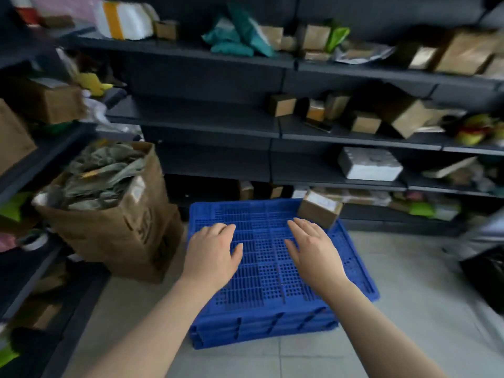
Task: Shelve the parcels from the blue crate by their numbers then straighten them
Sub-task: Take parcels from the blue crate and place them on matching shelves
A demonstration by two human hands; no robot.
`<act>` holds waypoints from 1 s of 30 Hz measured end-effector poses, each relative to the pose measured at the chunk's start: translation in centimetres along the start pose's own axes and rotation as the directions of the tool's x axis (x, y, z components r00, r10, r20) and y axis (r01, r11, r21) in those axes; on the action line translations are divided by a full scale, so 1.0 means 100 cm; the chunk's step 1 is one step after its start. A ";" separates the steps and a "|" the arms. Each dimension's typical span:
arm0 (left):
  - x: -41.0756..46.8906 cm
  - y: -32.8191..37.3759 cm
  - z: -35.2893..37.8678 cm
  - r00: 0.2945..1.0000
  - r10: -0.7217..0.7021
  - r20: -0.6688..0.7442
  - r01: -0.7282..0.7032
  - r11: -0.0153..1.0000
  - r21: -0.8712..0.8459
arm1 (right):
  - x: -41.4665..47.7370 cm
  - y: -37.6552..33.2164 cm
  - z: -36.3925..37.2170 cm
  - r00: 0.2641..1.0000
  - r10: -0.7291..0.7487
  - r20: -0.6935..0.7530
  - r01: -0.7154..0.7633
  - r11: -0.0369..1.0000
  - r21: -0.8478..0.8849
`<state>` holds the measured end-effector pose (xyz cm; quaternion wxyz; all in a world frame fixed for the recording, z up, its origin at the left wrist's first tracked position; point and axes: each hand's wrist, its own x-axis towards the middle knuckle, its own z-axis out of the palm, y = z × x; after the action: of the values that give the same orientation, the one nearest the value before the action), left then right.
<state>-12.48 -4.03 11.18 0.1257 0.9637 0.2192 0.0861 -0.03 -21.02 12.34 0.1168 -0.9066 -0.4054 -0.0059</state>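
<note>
Two bare forearms came in from 6 o'clock, palms down over the blue crate (261,327).

Left hand (211,253): fingers straight and lying close together, thumb spread toward 3 o'clock. It held nothing.

Right hand (313,252): fingers likewise straight and nearly together, thumb spread toward 9 o'clock. It held nothing. Whether either palm touched the plastic could not be told.

The crate sat on the pale tiled floor (409,290) at frame centre, a flat perforated grid facing up and its ribbed near wall showing below.

One small cardboard parcel (319,208) with a white label rested tilted at the crate's 1 o'clock corner, just beyond the right fingertips. Its number could not be read.

At 9 o'clock from the crate, just beside it, stood a brown carton (122,236) stuffed with grey-green plastic bags. A black bag (485,276) lay at 3 o'clock, well apart.

Beyond, from 10 to 2 o'clock, ran dark shelving (196,118). It carried a white foam block (369,164) low at 1 o'clock, small cardboard boxes (282,105) one tier above, and teal mailers (240,36) on the top tier at 12 o'clock. The frame was blurred toward the edges.
</note>
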 end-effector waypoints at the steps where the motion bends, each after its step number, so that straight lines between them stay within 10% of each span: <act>1: 0.009 0.022 0.009 1.000 0.013 0.017 -0.013 1.000 -0.009 | -0.004 0.024 -0.004 0.999 0.032 0.007 -0.032 0.999 0.004; 11: 0.099 0.165 0.089 0.986 0.048 0.160 -0.048 0.999 -0.006 | -0.003 0.212 -0.016 0.978 0.207 0.029 -0.208 0.978 0.029; 30: 0.363 0.175 0.234 0.926 -0.010 0.377 0.015 1.000 -0.009 | 0.187 0.382 0.096 0.876 0.412 0.252 -0.451 0.884 0.121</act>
<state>31.99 -8.00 -2.20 0.1717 0.9602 0.1965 -0.0998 39.83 -29.83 -2.89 0.1495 -0.9554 -0.2015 0.1560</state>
